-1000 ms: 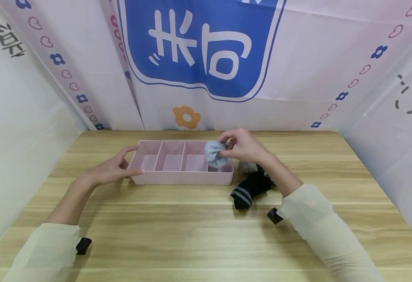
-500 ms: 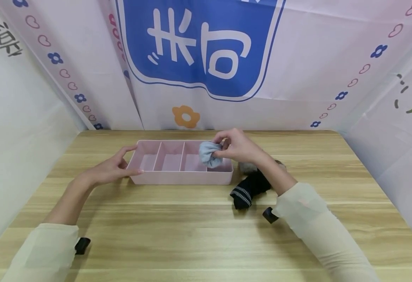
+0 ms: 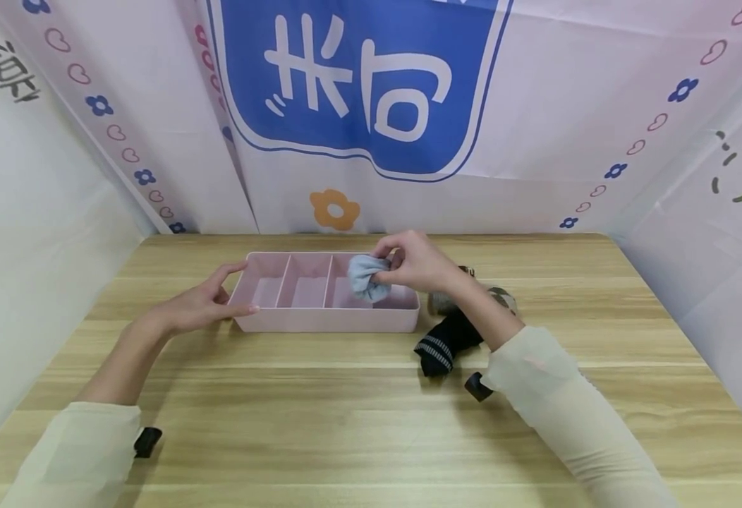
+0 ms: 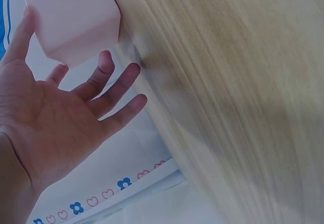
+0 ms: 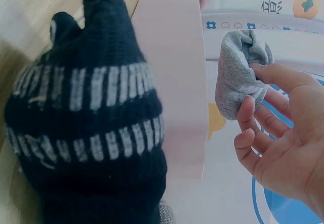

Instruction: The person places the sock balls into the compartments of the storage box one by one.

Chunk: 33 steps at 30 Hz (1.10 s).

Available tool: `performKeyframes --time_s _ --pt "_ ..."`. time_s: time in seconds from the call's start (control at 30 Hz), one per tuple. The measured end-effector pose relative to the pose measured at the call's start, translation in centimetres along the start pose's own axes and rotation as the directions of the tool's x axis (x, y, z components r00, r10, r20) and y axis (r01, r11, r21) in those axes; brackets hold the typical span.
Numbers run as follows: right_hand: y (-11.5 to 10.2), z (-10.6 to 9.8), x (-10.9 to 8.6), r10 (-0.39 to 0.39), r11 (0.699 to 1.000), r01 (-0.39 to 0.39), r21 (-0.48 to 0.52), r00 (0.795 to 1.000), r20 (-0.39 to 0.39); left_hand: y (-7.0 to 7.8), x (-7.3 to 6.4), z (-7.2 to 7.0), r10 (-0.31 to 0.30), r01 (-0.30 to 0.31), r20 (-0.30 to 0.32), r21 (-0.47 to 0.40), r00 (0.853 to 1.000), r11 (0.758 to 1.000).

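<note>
A pale pink divided box (image 3: 326, 321) stands on the table, split into several compartments. My left hand (image 3: 196, 303) grips its left end, thumb at the front rim and index finger by the back corner. The other fingers hang off the box in the left wrist view. My right hand (image 3: 418, 264) pinches a light blue-grey rolled sock (image 3: 366, 277) between thumb and fingers. In the head view the sock overlaps the third compartment from the left, above the box's rim. The right wrist view shows the bunched grey sock (image 5: 235, 72) at the fingertips.
Right of the box lies a black rolled sock with white stripes (image 3: 436, 353), large in the right wrist view. Behind it are a grey sock (image 3: 441, 303) and a patterned one (image 3: 503, 298), partly under the right forearm. A printed cloth (image 3: 523, 197) hangs behind the wooden table.
My right hand has carried the blue-grey sock leftward, from over the box's rightmost compartment to over the third. The patterned sock shows more now. My left hand stays at the box's end.
</note>
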State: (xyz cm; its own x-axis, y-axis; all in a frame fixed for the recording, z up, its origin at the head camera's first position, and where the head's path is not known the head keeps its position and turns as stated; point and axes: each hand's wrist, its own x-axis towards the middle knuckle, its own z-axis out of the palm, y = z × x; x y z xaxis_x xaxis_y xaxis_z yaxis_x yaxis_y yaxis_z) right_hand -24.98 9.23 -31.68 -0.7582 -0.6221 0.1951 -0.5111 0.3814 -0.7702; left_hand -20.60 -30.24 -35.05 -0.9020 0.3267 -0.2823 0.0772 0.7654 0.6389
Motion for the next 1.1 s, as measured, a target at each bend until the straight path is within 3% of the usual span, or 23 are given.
performKeyframes --time_s 0.17,1.1 --pt "-0.2 0.3 0.5 -0.001 1.000 0.001 -0.018 1.000 0.008 0.0 0.0 0.1 -0.009 0.010 0.025 -0.025 1.000 1.000" --pt "-2.4 3.9 4.4 -0.009 0.998 0.010 -0.055 1.000 0.030 0.2 -0.2 0.0 -0.001 0.001 0.002 -0.034 1.000 0.999"
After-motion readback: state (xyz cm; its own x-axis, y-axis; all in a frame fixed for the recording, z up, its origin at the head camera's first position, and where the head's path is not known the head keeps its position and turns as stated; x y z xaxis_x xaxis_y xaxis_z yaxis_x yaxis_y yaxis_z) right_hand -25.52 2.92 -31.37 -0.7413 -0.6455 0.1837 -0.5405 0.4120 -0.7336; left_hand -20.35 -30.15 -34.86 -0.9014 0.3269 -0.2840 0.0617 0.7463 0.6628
